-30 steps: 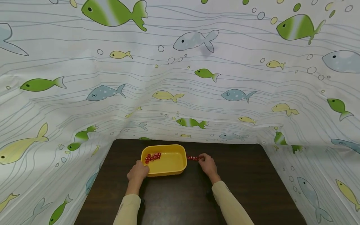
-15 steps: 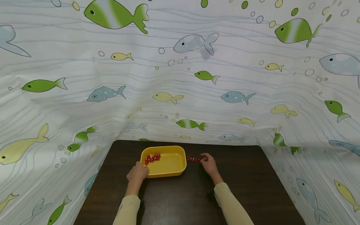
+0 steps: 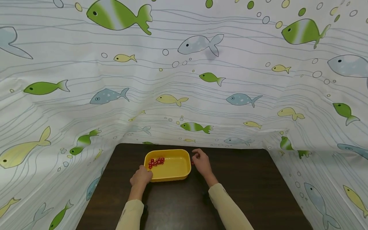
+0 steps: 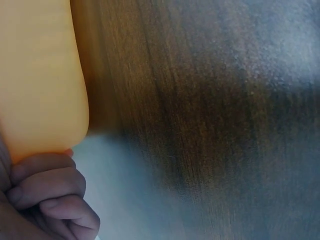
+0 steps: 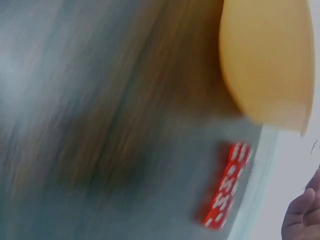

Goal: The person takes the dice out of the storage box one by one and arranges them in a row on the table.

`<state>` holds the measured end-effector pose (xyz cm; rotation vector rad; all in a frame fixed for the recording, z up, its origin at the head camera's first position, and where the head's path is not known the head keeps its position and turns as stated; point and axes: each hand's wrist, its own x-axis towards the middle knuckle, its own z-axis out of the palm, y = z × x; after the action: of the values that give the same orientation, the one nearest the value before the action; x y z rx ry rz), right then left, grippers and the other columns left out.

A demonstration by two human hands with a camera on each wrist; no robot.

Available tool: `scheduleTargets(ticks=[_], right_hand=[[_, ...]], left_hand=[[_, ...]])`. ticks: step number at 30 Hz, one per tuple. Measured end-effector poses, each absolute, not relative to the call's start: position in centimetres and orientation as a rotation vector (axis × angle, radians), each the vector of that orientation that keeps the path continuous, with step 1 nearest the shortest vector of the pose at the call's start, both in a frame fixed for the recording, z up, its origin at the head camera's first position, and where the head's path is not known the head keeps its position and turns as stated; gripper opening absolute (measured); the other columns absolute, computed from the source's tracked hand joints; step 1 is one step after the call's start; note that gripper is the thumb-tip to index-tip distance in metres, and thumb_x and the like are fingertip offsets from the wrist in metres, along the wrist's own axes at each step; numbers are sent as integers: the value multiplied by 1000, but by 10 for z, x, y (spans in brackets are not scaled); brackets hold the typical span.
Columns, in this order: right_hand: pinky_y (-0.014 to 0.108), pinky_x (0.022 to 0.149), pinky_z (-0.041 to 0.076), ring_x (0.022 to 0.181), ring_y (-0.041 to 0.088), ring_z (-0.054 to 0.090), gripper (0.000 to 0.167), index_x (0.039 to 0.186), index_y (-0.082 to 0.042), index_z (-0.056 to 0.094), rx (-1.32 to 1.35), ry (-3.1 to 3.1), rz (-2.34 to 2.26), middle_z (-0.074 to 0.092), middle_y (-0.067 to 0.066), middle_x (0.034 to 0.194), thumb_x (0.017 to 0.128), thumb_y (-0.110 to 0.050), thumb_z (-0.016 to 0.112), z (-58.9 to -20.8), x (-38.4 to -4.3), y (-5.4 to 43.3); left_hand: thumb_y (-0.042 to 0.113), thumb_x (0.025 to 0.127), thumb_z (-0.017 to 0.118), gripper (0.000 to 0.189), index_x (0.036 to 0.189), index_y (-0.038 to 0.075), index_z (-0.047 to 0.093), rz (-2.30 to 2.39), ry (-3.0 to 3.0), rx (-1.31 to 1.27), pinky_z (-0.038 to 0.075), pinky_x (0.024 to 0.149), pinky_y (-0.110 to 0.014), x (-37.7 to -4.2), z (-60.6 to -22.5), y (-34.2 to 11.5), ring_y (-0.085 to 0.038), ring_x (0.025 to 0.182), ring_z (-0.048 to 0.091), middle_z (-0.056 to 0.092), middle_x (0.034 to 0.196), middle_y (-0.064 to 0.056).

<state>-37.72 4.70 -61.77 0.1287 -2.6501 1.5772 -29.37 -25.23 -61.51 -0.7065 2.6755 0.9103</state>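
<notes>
A yellow tray [image 3: 172, 176] rests on the dark table, with several red dice [image 3: 156, 162] gathered in its left part. My left hand [image 3: 141, 175] grips the tray at its left front corner; in the left wrist view its fingers [image 4: 52, 180] are curled against the wall. My right hand [image 3: 203, 163] hovers just right of the tray with bent fingers, and whether a die is between them I cannot tell. Below it a short row of red dice [image 5: 227, 187] lies on the table beside the tray, mostly hidden by the hand in the head view.
The dark wood-grain table [image 3: 247, 188] carries the tray and dice. A white curtain [image 3: 187, 89] printed with fish surrounds its back and both sides, close to the table's far edge.
My right hand has left the right end of the dice row, drawing slightly right, then rising and moving left toward the tray. The left hand and tray have stayed put.
</notes>
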Motion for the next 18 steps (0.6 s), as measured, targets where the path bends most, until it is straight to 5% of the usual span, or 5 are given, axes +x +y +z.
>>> scheduleTargets(ticks=[18], right_hand=[[29,77,53,82,12,57,35,139,-11,70,625,-2989,1174,73,2,115,106,-20,65,-616,-354,-39]], left_hand=[[23,97,62,49,130,-10,47,940,2668,-710,47,77,-48,-293,-613,-253,-35,77,58,58,90,-20]])
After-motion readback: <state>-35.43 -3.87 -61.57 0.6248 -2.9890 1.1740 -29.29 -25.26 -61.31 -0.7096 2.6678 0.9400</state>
